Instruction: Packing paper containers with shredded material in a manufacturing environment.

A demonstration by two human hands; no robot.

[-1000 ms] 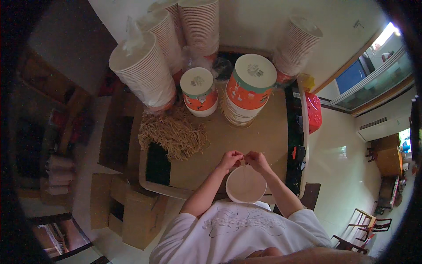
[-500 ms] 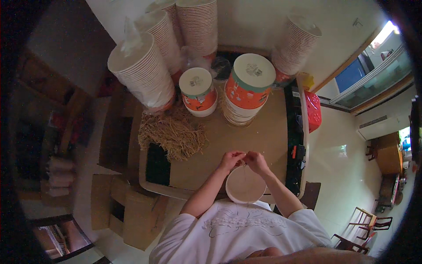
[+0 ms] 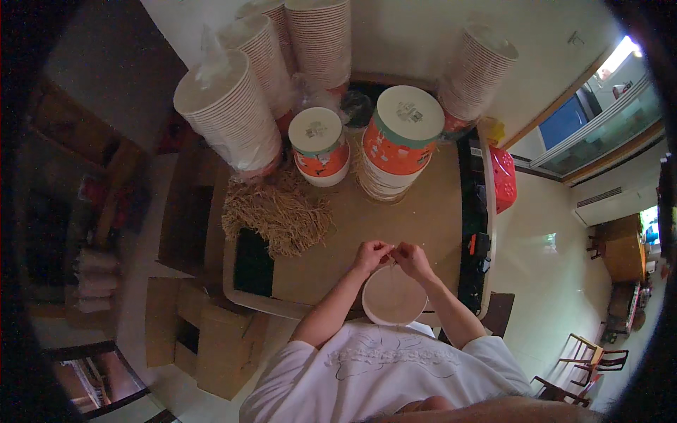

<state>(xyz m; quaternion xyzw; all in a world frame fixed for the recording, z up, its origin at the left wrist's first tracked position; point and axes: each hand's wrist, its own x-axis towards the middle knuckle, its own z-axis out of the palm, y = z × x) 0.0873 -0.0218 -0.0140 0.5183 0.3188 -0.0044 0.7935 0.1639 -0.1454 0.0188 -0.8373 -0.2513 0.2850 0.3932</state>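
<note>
Both hands meet at the far rim of a white paper bucket [image 3: 395, 299], which rests at the table's near edge against my shirt, its inside facing up. My left hand [image 3: 374, 255] is closed in a pinch, and my right hand [image 3: 413, 261] pinches close beside it. A thin string shows faintly between the fingertips at the rim; its ends are hidden. To the left lies a tangled heap of tan strings [image 3: 282, 215]. Beyond stand an upside-down orange and white bucket [image 3: 321, 158] and a taller upturned stack of buckets [image 3: 402, 141] with strings hanging round its side.
Plastic-wrapped stacks of white buckets stand at the back left [image 3: 229, 116] and back right [image 3: 476, 74]. Brown cardboard [image 3: 367, 240] covers the table. A small black and orange object [image 3: 479, 245] and a red basket [image 3: 503, 180] are at the right. Cardboard boxes [image 3: 218, 338] sit lower left.
Both hands stay at the bucket's rim with only slight finger movement. The bucket and the things on the table keep their places.
</note>
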